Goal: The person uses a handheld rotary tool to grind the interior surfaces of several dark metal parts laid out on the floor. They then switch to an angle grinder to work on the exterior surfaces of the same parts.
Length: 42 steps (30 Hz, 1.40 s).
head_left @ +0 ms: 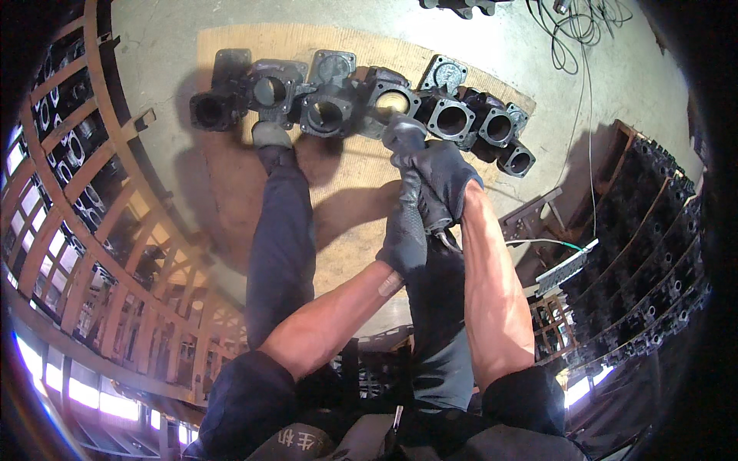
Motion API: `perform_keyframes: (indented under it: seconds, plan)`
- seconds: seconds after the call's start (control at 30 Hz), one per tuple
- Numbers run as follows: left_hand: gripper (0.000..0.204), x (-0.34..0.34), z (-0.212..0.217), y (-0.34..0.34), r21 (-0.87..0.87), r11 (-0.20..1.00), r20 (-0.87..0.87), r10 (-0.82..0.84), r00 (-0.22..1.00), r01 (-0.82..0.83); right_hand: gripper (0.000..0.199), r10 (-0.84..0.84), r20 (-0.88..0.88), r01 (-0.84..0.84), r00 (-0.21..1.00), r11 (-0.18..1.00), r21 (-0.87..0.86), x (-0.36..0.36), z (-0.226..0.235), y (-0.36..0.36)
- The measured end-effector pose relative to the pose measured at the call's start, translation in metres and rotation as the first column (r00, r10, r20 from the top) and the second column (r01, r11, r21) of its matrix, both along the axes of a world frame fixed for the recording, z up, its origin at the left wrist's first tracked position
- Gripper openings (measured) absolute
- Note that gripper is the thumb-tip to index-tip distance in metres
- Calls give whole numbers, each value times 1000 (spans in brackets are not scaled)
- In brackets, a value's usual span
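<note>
Two gloved hands meet right of centre: the right hand (448,173) has fingers clamped on a dark tool (436,218); how the left hand's (409,211) fingers close, I cannot tell. Dark metal castings (333,67) line the upper middle, on brown sheeting (223,169).

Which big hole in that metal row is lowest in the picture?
The dark round opening at the far lower right end; every other one sits higher.
</note>
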<state>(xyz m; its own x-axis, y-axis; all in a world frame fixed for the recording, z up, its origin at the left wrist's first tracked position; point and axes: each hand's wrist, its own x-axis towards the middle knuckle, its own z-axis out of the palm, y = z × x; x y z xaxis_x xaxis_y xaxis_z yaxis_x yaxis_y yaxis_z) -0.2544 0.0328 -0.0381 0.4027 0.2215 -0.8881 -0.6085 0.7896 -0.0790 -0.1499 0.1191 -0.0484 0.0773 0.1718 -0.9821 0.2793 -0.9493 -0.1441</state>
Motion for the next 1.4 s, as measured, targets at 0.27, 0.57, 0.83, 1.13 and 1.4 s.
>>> perform_keyframes:
  seconds: [0.27, 0.57, 0.83, 1.13, 1.4]
  plan:
    - [44, 4, -7, 15, -46, 996, 44, 72, 996, -70, 50, -23, 0, 23, 1000, 999, -37, 0, 2, 18]
    - [44, -10, -3, 17, 110, 989, 260, 69, 963, -100, 40, 143, -7, -141, 990, 979, 149, 5, -40, -19]
    - [43, -24, -21, -7, 188, 981, 164, -81, 983, 50, 42, -50, -122, 75, 991, 975, 210, 21, -30, -23]
    - [54, -5, -13, 24, 38, 921, -327, -356, 875, 389, 39, -346, 923, -185, 169, 909, 374, 221, 37, -217]
    - [37, 11, 17, 36, -18, 942, -341, -322, 883, 336, 48, -937, 113, 861, -330, -250, 443, 319, 21, -365]
